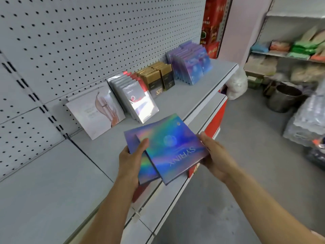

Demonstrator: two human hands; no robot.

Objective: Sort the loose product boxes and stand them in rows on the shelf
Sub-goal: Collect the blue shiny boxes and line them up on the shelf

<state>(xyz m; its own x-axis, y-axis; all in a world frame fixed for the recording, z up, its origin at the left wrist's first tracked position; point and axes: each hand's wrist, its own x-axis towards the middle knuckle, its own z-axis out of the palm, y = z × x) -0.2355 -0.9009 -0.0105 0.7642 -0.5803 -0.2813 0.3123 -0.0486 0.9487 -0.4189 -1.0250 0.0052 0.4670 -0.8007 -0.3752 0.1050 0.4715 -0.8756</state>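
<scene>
I hold flat iridescent blue-purple boxes [168,147] over the front edge of the grey shelf [198,95]. My left hand [131,161] grips the lower box with its thumb on top. My right hand [213,155] holds the right edge of the upper box, printed SYRINX. On the shelf stand rows of boxes: a white box with a peach figure [98,111], silver and red boxes [139,101], gold and black boxes marked 377 [161,78], and matching iridescent boxes [191,64] at the far end.
A perforated grey back panel [88,41] rises behind the shelf. Red cartons [212,23] stand past its far end. A lower shelf with red edging [213,120] juts out below. On the floor to the right are a metal pot [283,97], a white bag [237,83] and wrapped bundles [307,118].
</scene>
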